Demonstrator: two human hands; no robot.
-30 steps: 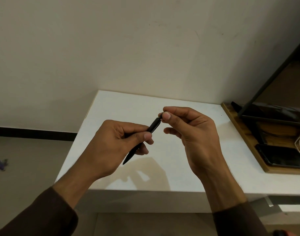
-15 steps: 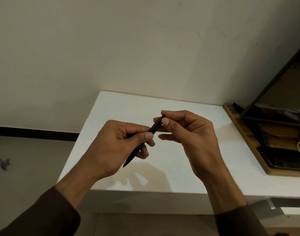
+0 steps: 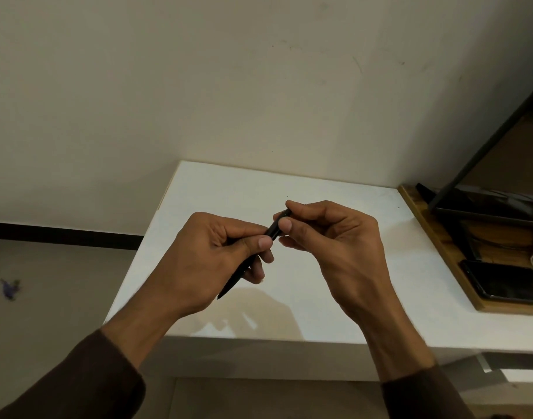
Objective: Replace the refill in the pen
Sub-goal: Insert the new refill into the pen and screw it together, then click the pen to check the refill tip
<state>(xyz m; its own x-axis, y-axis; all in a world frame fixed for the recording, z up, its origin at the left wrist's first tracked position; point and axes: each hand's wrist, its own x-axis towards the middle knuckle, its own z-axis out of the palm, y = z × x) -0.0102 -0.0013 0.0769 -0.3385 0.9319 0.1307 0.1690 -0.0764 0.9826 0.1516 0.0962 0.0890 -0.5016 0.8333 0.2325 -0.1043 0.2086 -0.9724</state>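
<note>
Presently, left hand (image 3: 210,261) grips the black pen (image 3: 249,258) mid-barrel above the tabletop (image 3: 319,189); right hand (image 3: 334,237) pinches its upper end.

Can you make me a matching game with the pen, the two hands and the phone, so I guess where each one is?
Things:
1. black pen
2. left hand
3. right hand
4. black phone

Places or states:
A. lies on the wooden tray
B. pinches the pen's upper end
C. held in the air over the white table, tilted
D. grips the pen's middle

Pairs: 1-C, 2-D, 3-B, 4-A
</note>
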